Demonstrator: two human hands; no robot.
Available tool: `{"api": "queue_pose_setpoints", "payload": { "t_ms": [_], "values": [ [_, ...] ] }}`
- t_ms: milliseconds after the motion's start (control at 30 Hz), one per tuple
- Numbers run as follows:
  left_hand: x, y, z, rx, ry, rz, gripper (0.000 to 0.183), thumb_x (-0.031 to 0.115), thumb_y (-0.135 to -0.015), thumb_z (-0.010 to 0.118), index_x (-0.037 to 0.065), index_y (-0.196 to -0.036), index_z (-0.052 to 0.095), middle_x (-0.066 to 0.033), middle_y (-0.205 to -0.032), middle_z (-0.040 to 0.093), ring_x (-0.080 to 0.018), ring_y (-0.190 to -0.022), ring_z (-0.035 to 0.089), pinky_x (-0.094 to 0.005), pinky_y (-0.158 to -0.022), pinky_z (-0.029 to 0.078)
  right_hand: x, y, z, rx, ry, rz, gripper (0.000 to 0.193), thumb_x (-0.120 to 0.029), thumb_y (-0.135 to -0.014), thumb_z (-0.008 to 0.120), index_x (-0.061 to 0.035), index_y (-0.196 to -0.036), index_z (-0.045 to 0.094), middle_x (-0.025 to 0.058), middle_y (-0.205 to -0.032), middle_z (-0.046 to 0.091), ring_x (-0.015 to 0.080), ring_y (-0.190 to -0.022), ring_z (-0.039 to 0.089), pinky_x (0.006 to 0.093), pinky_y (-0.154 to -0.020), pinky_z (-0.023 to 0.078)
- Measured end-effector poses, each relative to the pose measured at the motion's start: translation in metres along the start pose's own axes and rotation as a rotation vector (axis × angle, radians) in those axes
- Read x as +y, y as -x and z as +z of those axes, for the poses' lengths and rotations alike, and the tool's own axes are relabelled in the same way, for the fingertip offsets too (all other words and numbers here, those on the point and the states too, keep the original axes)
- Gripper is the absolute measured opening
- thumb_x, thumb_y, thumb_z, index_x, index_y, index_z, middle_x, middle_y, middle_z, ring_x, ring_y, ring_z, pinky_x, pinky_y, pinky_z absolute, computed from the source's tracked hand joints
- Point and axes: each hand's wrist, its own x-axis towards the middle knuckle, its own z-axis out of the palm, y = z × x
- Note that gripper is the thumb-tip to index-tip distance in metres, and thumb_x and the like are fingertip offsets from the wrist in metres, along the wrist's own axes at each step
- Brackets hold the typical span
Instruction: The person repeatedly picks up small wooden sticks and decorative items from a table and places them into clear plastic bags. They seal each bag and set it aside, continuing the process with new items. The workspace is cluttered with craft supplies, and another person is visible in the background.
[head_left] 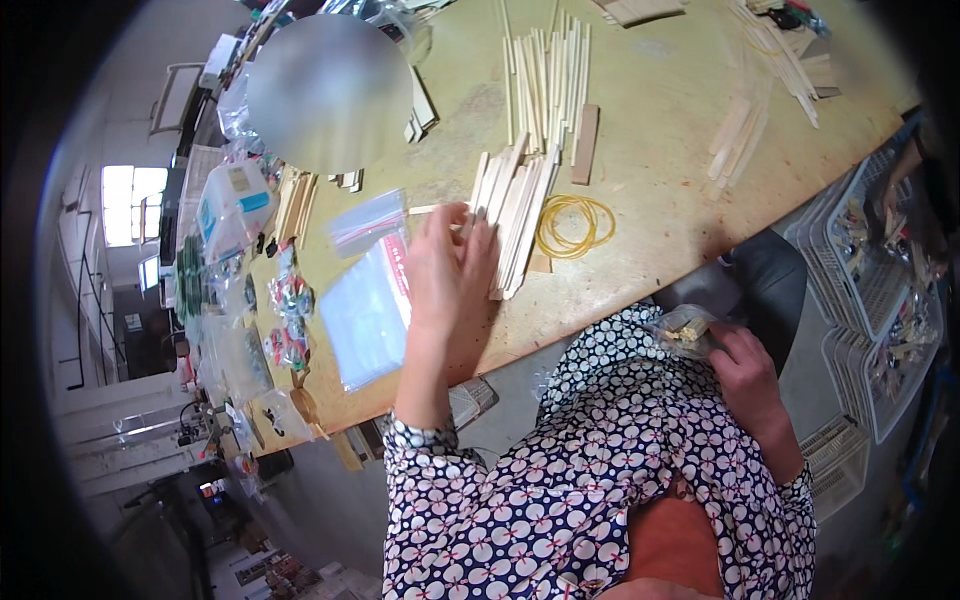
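Observation:
My left hand [450,265] reaches over the table to the near pile of flat wooden sticks [515,215]. Its fingers are bent together at the pile's left side, and one light wooden stick [421,209] pokes out leftward from the fingertips. Low at my lap, just off the table edge, my right hand [748,375] is closed on a small clear plastic bag [680,326] with short pale wooden pieces inside. Next to the left hand lie a stack of clear zip bags [365,315] and a smaller zip bag [366,222].
Yellow rubber bands [575,227] and a brown wooden strip [586,145] lie right of the pile. More sticks [548,80] extend behind it. Bagged parts [288,310] and a plastic container [235,205] stand left. White crates [850,250] with bagged items are at right.

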Motion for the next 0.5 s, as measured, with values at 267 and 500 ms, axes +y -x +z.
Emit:
{"api": "queue_pose_setpoints", "payload": {
  "t_ms": [267,500],
  "values": [
    [-0.067,-0.028,0.004,-0.340,0.463,-0.208,0.019,0.010,-0.085,0.076,-0.001,-0.094,0.063,-0.0034,-0.077,0.066,-0.0091,-0.068,0.060,-0.0255,-0.062,0.049,0.002,0.001,0.002,-0.008,-0.011,0.010,0.017,-0.006,-0.079,0.060,-0.0009,-0.093,0.067,0.0140,-0.116,0.064,0.0323,-0.108,0.061,0.0410,-0.092,0.051],
    [-0.067,-0.030,-0.003,-0.363,0.549,-0.272,0.011,0.008,-0.087,0.068,-0.001,-0.085,0.062,-0.0010,-0.068,0.062,-0.0053,-0.063,0.055,-0.0233,-0.057,0.045,0.006,0.002,0.005,-0.011,-0.022,0.032,0.018,-0.004,-0.079,0.059,-0.0012,-0.095,0.068,0.0138,-0.117,0.064,0.0331,-0.110,0.061,0.0418,-0.093,0.051]
  ]
}}
